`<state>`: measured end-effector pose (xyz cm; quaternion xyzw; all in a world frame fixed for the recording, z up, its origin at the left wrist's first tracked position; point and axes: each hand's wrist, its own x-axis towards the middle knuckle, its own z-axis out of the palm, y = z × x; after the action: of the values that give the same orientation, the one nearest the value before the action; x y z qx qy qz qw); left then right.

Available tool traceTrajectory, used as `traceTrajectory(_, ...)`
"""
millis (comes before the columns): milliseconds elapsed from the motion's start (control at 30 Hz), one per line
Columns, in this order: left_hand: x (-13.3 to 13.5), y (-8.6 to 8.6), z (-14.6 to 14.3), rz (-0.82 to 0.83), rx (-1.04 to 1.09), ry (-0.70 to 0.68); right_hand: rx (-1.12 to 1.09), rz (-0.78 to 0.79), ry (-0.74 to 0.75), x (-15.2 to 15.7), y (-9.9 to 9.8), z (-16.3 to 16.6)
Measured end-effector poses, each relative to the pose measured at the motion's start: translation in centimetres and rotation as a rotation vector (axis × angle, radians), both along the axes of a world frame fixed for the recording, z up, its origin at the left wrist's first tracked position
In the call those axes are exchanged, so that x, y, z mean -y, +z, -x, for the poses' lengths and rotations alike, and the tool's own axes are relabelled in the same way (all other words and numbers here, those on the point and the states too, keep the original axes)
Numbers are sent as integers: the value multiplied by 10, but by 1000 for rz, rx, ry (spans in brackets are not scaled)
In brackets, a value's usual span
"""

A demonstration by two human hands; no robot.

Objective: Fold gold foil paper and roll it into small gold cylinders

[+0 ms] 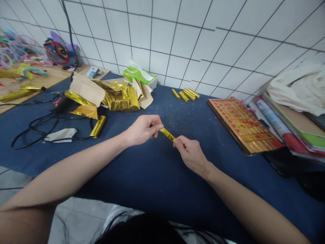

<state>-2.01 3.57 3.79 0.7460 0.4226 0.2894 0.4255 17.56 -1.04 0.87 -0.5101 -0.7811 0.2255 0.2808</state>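
Over the middle of the blue-covered table, a thin gold foil roll [167, 134] is stretched between my two hands. My left hand [143, 130] pinches its upper left end between thumb and fingers. At the lower right end, my right hand [191, 153] has its fingers closed round the roll. Several similar gold rolls [191, 94] lie side by side near the wall, beyond my hands. A crumpled heap of gold foil sheets [119, 96] with brown backing sits to the left, and a wider gold roll [98, 127] rests in front of it.
A black cable [30, 127] loops across the left side, near a white scrap [61, 135]. A green tissue pack [140, 74] stands by the tiled wall. To the right lie a gold and red printed pack [246, 127], stacked folders [291, 118] and a white cloth bag [299, 88].
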Motion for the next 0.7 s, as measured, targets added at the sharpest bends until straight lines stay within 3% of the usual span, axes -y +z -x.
traceTrajectory(167,-2,-1,0,4,51,14,-25,49,1,-1,1,0)
traceTrajectory(400,-4,-2,0,102,103,-25,1,-102,57,1,-3,-2)
traceTrajectory(600,2,3,1,-130,-85,-141,87,-143,85,-1,-7,-3)
traceTrajectory(700,6,5,-1,-132,-171,-217,95,-154,122,-1,-9,-3)
